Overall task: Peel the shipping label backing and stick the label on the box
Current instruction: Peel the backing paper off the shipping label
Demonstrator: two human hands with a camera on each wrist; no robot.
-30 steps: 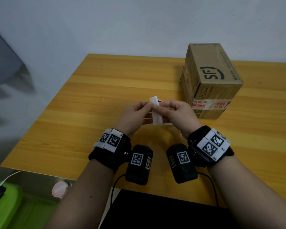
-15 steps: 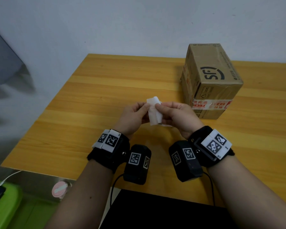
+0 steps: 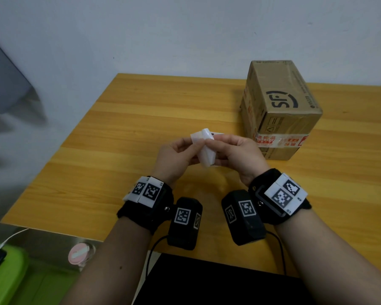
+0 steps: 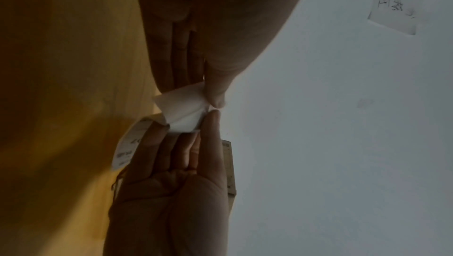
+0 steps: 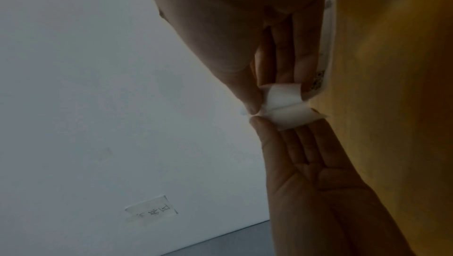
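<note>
Both hands' fingers pinching a creased white label (image 3: 204,150) (glossy backing), taped cardboard box (image 3: 279,106) beside

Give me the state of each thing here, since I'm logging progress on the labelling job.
shipping label: off the table, backing partly peeled, pinched by both hands.
left hand: pinches the label.
right hand: pinches the label.
box: taped shut, on the table, no new label yet.

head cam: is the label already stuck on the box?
No: both hands, left hand and right hand, pinch the white label above the table, apart from the cardboard box.
</note>
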